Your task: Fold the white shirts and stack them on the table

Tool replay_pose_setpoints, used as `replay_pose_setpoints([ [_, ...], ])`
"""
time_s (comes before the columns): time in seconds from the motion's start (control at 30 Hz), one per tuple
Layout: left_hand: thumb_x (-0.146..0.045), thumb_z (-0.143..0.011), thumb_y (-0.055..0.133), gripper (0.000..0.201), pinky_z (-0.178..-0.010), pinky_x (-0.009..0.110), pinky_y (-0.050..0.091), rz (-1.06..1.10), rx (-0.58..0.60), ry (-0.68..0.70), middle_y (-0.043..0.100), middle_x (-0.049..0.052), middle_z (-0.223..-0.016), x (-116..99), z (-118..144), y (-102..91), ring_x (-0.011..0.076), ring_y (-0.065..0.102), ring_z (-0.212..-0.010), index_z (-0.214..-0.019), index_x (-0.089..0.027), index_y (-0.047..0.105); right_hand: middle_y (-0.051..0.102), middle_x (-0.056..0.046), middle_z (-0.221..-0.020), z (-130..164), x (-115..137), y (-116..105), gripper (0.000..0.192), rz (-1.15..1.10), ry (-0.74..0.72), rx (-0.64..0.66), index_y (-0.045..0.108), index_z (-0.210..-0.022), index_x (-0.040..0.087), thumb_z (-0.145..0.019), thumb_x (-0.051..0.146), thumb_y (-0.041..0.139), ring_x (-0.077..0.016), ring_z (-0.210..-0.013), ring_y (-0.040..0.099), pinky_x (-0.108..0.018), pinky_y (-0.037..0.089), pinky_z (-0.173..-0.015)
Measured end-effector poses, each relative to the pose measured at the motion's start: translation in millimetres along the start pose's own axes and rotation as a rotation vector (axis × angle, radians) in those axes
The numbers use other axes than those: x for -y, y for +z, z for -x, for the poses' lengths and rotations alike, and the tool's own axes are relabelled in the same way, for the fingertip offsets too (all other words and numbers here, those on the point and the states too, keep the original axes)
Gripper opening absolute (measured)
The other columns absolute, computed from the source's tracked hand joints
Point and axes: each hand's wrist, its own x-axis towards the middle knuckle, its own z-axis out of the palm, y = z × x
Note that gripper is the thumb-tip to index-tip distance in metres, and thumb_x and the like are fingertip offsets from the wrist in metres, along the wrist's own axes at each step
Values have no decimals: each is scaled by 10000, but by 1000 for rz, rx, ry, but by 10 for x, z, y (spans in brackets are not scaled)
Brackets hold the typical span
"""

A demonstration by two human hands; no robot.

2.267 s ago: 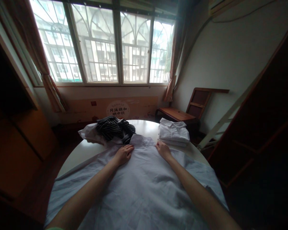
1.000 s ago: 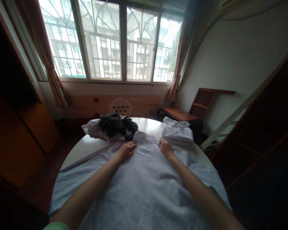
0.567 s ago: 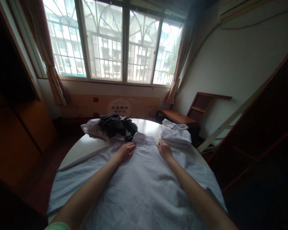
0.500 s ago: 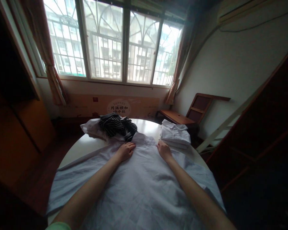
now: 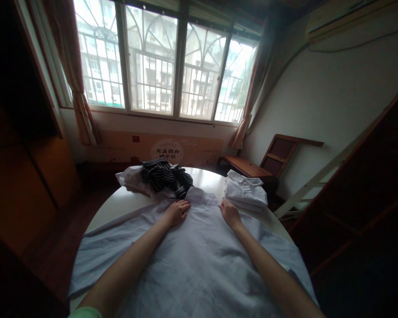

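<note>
A white shirt point(image 5: 199, 260) lies spread across the round table, its collar point(image 5: 200, 196) pointing to the far side and its sleeves out to both sides. Left of the collar, my left hand point(image 5: 177, 213) rests on the cloth with its fingers stretched flat. My right hand point(image 5: 230, 214) is closed at the shirt's shoulder on the right of the collar, its fingers pinching the fabric. Just beyond that hand sits a stack of folded white shirts point(image 5: 245, 190). Past my left hand lies a bunched black-and-white striped garment point(image 5: 161, 174).
Pale crumpled cloth point(image 5: 129, 176) lies under the striped garment on the white table point(image 5: 109, 203). A wooden chair point(image 5: 252, 167) stands behind to the right, with a pale ladder point(image 5: 311, 190) nearer. A barred window point(image 5: 152, 62) and a printed cardboard panel point(image 5: 202, 150) are at the back.
The whole view has shifted slightly, so everything sits a little further right and lower. Both hands keep their places on the shirt.
</note>
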Motion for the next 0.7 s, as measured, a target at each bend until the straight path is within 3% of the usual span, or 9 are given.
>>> replay_pose_setpoints([
  [0.7, -123, -736, 482, 374, -931, 316, 411, -5, 30, -9, 578, 66, -1184, 5, 9, -10, 183, 499, -1107, -1091, -182, 584, 638, -77, -876, -17, -6, 7, 83, 23, 2, 0, 550, -839, 146, -851, 185, 477, -177, -830, 597, -235, 375, -696],
])
